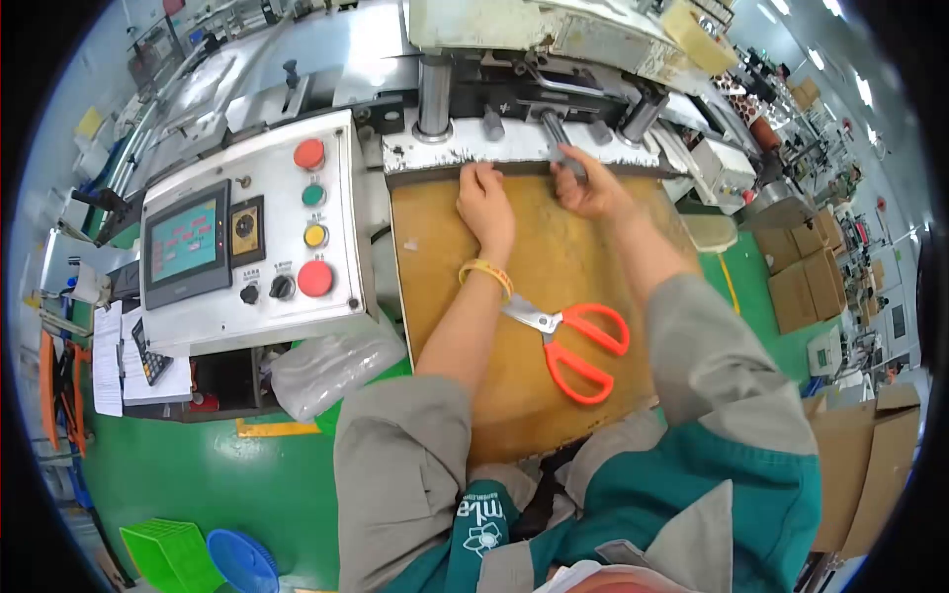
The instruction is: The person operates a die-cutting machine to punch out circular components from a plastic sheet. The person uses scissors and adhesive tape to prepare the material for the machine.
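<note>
white letters on the green apron [481, 514] look like "mla"; control panel [277, 321] labels are unreadable.

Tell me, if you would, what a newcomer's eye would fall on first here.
The orange-handled scissors lying on the brown board, between the forearms, stand out first. At the board's far edge, against the machine, the left hand rests and the right hand grips a grey metal part. To the left, a control panel shows red, green and yellow buttons.
</note>
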